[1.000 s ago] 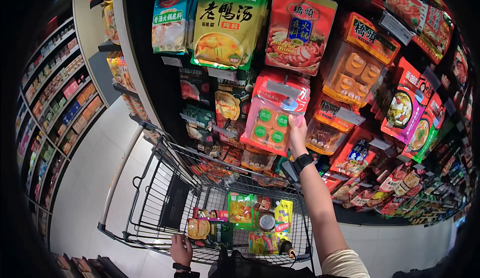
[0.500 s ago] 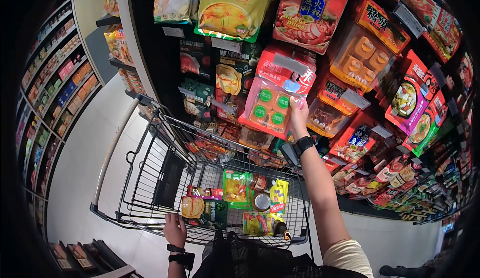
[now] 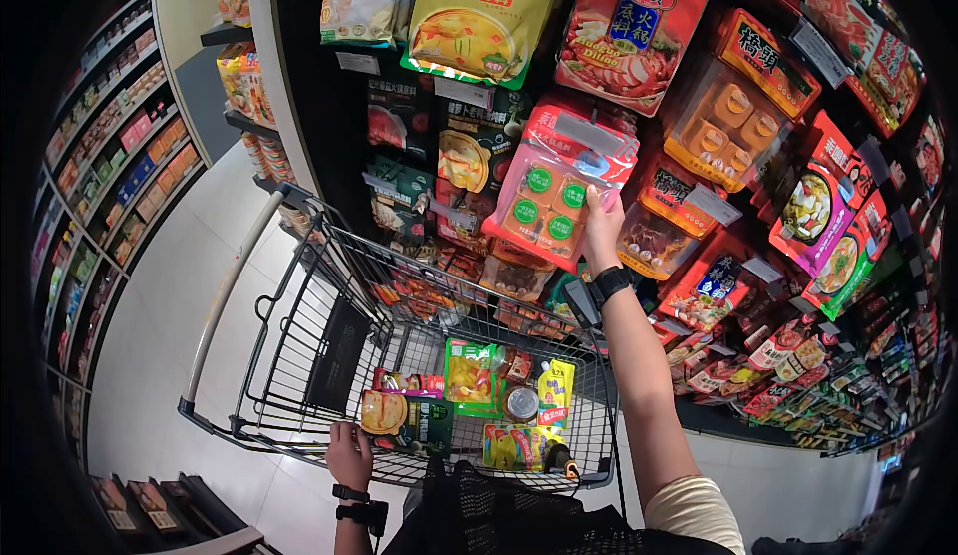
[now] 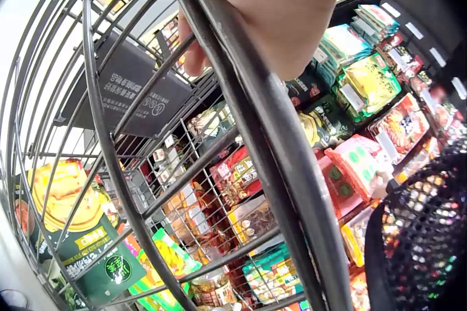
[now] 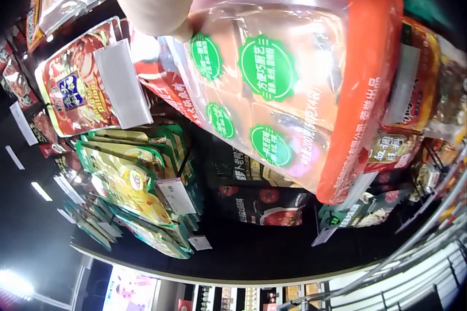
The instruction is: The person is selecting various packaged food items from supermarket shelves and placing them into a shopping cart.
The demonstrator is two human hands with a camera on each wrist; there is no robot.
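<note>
Currently on record, item by item.

Item one: pink pouch (image 3: 555, 196), clear-windowed, four green-labelled blocks inside, hanging on the display wall (image 3: 319, 86) among other hot-pot packets. My right hand (image 3: 601, 228) grasps its lower right corner, thumb and fingers pinching the film; the right wrist view shows the pouch (image 5: 292, 85) close up, glossy and crinkled. Handling, by my estimate: light to moderate, soft film around firm blocks, somewhat slippery, likely to swing from its hook. Best purchase looks to be the sealed edge or corner, not the window, which would dent.

Item two: shopping cart (image 3: 299, 285), wire-sided, standing just below the display. My left hand (image 3: 349, 458) is clenched around its near rail; the left wrist view shows fingers (image 4: 193, 56) wrapped over a bar.

Item three: cart contents, including a green packet (image 3: 474, 375), a yellow sachet (image 3: 555, 392) and a small tin (image 3: 521, 403), lying together on the basket floor.
</note>
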